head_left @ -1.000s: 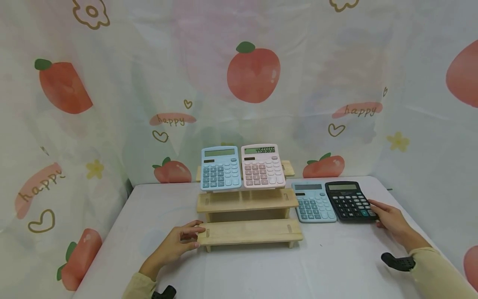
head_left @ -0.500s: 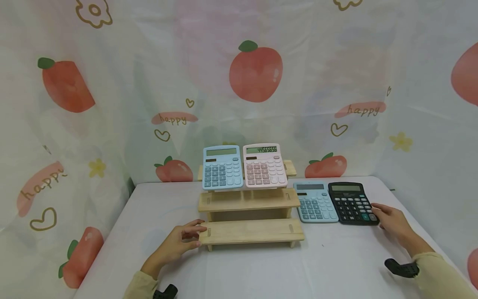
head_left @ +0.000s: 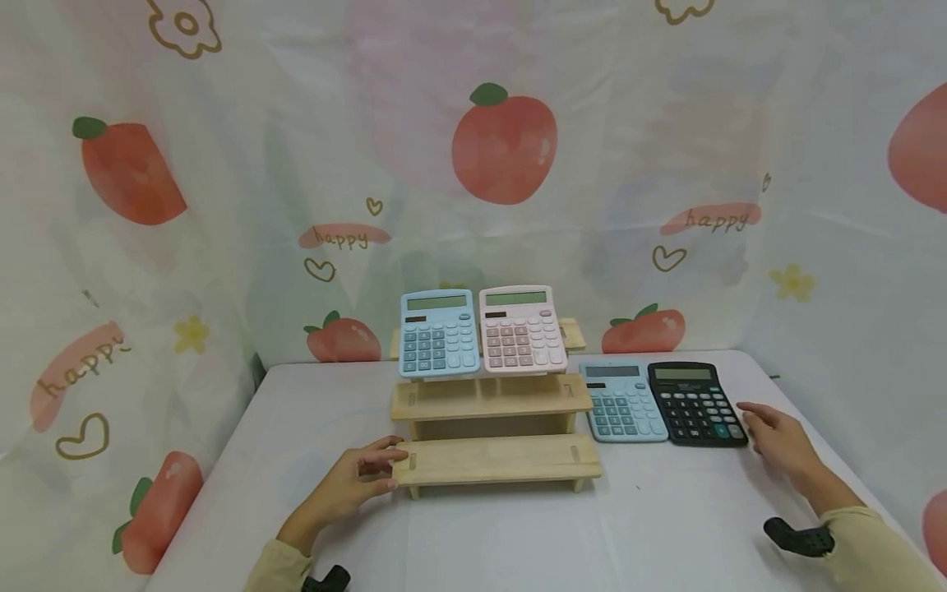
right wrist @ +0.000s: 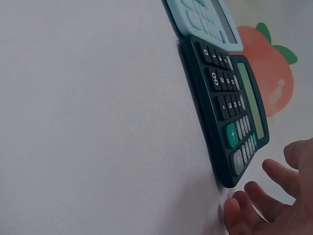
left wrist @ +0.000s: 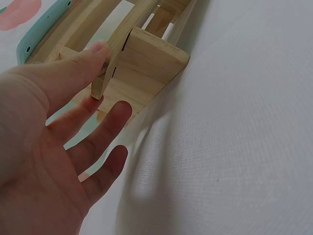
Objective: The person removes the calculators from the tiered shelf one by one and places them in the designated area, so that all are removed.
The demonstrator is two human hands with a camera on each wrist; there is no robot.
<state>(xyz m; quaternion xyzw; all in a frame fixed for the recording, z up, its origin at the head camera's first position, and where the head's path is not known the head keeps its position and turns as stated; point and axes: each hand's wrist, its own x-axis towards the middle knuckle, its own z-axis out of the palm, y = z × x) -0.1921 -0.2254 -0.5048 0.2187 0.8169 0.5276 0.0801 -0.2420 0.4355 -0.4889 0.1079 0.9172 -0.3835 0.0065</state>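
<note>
My left hand point(head_left: 348, 483) pinches the left end of the lowest board of a tiered wooden stand point(head_left: 496, 459). In the left wrist view the thumb point(left wrist: 80, 73) lies on one face of the board and the index finger on the other, with the remaining fingers spread. On the stand's upper part a blue calculator point(head_left: 440, 333) and a pink calculator point(head_left: 522, 330) lean side by side. Right of the stand, a light blue calculator point(head_left: 625, 401) and a black calculator point(head_left: 698, 404) lie together. My right hand point(head_left: 784, 444) is just right of the black one, fingers loosely bent and holding nothing.
A white cloth covers the table point(head_left: 518, 543). Behind and to both sides hangs a printed curtain point(head_left: 503, 247) with fruit and "happy" lettering. The stand's middle board point(head_left: 491, 396) sits between the lowest board and the leaning calculators.
My right hand, earlier at the black calculator's right edge, is now slightly away from it. The black calculator shifted a little toward me. The digits on the pink calculator's display have gone.
</note>
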